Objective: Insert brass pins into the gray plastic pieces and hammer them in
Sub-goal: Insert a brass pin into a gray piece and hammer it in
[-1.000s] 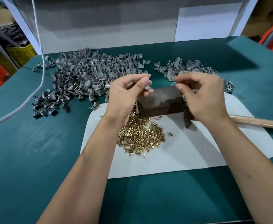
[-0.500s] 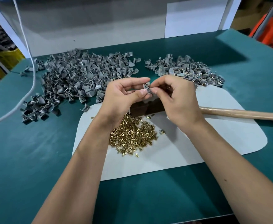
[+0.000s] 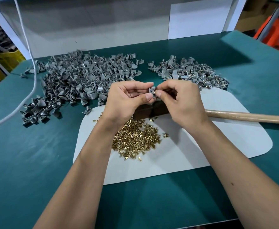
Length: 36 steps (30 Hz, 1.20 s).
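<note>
Head view: the left hand (image 3: pixel 127 98) pinches a small gray plastic piece (image 3: pixel 152 90) above the dark block (image 3: pixel 152 109), steadying it while the right hand (image 3: pixel 180 100) pinches a brass pin (image 3: pixel 154 92) at it; loose pins (image 3: pixel 135 139) lie close beneath for reach.

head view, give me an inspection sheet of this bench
surface: green table with a white mat on it.
job's things: brass pins heaped on the mat; big pile of gray pieces at left, smaller pile at right; hammer handle lies on the mat, head mostly hidden behind the hands.
clutter: nothing seen.
hands: left hand pinches a gray piece; right hand pinches at a brass pin on it.
cables: white cable crosses the table's left edge.
surroundings: white backboard, orange items at far right.
</note>
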Available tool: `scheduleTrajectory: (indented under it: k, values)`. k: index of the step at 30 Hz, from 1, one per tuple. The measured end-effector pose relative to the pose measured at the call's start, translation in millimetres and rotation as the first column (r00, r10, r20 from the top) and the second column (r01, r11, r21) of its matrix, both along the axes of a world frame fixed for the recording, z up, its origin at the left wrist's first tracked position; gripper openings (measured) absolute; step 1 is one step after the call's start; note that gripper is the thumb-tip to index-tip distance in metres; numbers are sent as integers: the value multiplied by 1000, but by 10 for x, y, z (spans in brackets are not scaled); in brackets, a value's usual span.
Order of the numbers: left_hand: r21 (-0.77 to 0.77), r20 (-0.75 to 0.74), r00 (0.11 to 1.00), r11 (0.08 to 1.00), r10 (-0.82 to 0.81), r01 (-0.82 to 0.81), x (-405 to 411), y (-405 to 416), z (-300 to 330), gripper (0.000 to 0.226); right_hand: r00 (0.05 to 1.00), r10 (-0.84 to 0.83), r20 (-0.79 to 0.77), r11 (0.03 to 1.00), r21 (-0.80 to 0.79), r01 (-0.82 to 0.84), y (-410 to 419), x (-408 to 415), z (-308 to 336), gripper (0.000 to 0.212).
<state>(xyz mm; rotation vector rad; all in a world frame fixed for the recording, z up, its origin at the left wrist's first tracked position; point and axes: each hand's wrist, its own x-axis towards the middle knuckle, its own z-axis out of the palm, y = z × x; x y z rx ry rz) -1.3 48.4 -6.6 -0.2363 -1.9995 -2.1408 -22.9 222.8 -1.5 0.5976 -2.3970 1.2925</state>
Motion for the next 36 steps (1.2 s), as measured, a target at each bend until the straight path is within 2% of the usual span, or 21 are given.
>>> scheduleTrajectory:
  k: [3, 9, 17, 24, 29, 36]
  values:
    - [-2, -3, 1000, 1000, 7, -7, -5, 5, -5, 32, 1000, 0, -26, 1000, 8, 0, 1, 15, 3, 8]
    - [29, 2, 1000, 999, 19, -20, 5, 49, 0, 32, 982, -68, -174, 995, 57, 79, -50, 90, 5, 5]
    - [35, -1, 999, 999, 32, -32, 10, 111, -9, 30, 977, -104, -184, 989, 87, 121, -88, 116, -18, 7]
    - [88, 31, 999, 996, -30, 27, -6, 6, -13, 29, 981, -10, -193, 997, 70, 24, -36, 71, 7, 10]
    - [152, 66, 995, 986, -71, 61, 0, -24, -6, 31, 959, 26, -282, 997, 80, -4, 38, 46, 17, 10]
    - [161, 118, 989, 985, -87, 67, 4, -34, 12, 25, 930, 49, -364, 995, 101, -13, 52, 32, 16, 4]
